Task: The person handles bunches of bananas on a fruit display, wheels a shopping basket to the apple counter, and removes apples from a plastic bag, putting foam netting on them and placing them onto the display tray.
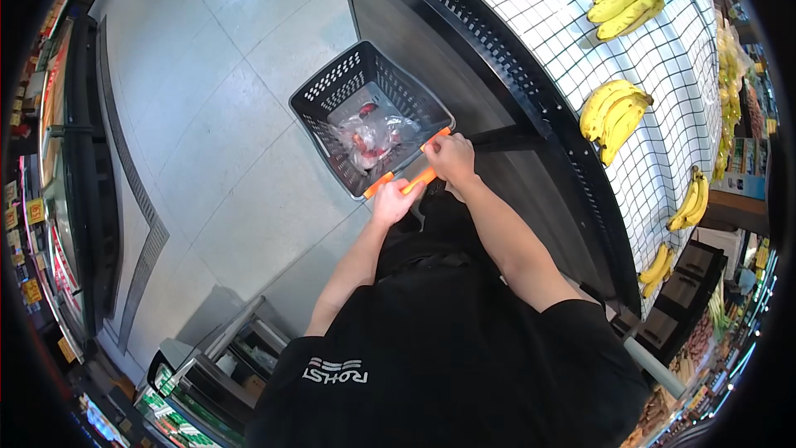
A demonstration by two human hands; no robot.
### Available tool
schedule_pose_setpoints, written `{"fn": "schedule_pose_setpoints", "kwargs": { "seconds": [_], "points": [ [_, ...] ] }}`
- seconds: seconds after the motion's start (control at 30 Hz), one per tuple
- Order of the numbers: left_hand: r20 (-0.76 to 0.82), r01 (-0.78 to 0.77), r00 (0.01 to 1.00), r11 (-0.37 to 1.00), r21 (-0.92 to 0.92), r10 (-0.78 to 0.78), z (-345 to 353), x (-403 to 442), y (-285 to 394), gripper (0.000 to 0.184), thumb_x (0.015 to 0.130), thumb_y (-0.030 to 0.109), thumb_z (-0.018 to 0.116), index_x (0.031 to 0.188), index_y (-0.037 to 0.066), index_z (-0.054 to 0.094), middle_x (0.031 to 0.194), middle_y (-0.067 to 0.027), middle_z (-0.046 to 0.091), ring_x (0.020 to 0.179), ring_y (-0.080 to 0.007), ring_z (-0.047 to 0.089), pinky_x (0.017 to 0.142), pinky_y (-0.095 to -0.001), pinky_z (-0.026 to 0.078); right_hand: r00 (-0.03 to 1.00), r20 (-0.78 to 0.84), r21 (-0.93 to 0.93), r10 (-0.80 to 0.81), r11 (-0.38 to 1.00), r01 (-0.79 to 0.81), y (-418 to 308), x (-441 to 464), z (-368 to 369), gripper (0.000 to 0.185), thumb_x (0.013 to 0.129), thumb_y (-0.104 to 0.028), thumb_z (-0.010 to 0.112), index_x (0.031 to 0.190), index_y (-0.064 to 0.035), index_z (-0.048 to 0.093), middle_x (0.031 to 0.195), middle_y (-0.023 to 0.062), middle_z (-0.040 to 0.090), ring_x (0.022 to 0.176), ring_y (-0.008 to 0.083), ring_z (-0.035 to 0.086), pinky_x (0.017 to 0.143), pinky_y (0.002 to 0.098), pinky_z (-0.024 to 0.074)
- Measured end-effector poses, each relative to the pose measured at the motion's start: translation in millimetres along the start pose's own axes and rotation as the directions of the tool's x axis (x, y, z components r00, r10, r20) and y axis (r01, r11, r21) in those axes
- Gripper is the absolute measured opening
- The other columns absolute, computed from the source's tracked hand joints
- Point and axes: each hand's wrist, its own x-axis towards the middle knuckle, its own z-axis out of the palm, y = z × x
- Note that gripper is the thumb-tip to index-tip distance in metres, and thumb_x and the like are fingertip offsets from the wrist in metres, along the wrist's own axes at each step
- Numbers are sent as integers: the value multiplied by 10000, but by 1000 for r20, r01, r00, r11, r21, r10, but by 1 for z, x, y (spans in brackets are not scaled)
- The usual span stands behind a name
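Note:
A black shopping basket [313,105] with perforated sides is in front of me in the head view. Its orange handle [427,176] lies along the near rim. My left hand [393,202] is closed around the handle's left part. Farther right, my right hand [450,158] grips the same handle, near the banana stand. Inside the basket is a clear plastic bag [371,143] with something reddish in it. A small dark red item [367,109] shows beside it, too small to name.
To my right, a black-edged stand [572,129] carries several banana bunches [615,119] on a white grid-patterned cover. Grey tiled floor [207,108] stretches to the left. Shelving with price tags [35,211] lines the far left. A metal-railed case [220,365] stands at lower left.

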Motion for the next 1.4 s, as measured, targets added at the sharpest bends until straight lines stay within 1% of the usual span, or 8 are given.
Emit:
{"fn": "schedule_pose_setpoints", "kwargs": {
  "seconds": [0.47,0.8,0.83,0.87,1.0,1.2,1.3,1.4],
  "points": [
    [-38,24,999,996,-86,-27,-12,65,-15,471,878,441,639,694,8,655,549,-182,545,509,-319,559,523,-411,423,996,57,-22,-74,997,75,-7,77,12,346,773,-395,598,750,-67,707,786,104,706,833,291,648,820,424,471],
    [-44,107,994,992,67,-105,-23,100,-25,514,888,451,629,687,-22,633,553,-205,542,525,-338,580,530,-407,433,909,253,274,-332,926,262,20,128,24,353,807,-372,632,937,-55,717,901,115,678,961,292,613,913,422,453],
    [24,77,996,991,113,-80,-19,124,-34,568,930,503,546,691,-2,647,514,-87,574,485,-176,571,516,-351,453,897,288,262,-335,929,262,33,145,38,344,813,-363,637,943,-54,716,900,111,671,966,294,608,915,421,452],
    [28,71,997,989,129,-75,-22,122,-36,568,930,503,546,691,-2,647,514,-87,574,485,-176,571,516,-351,453,920,181,312,-349,907,283,31,141,46,284,808,-362,621,783,-88,693,847,108,650,937,307,604,868,449,451],
    [56,117,991,990,83,-121,-23,116,-38,607,959,519,487,716,-10,659,532,-72,590,519,-160,595,535,-316,468,900,188,369,-392,878,306,31,141,54,268,819,-341,626,817,-83,698,863,99,658,978,289,597,830,458,465],
    [112,101,989,995,-10,-99,-17,140,-57,536,934,479,561,785,-26,662,597,-96,634,581,-200,630,581,-355,487,875,326,349,-358,906,241,39,165,69,319,850,-348,590,944,-69,710,1063,155,663,1177,343,536,1027,444,408],
    [217,83,972,996,26,-86,-15,165,-57,439,917,401,619,863,-32,671,657,-100,641,625,-158,604,600,-339,484,911,372,361,-178,932,35,56,172,57,392,861,-367,584,1072,-48,668,1140,171,630,1193,358,520,1041,448,397],
    [272,81,957,993,87,-101,-17,167,-58,327,888,295,682,982,-19,675,682,-64,613,636,-107,557,583,-302,460,979,200,426,-23,902,-66,64,145,61,440,864,-355,587,1170,-42,630,1206,180,596,1217,356,508,1041,440,401]
  ]
}}
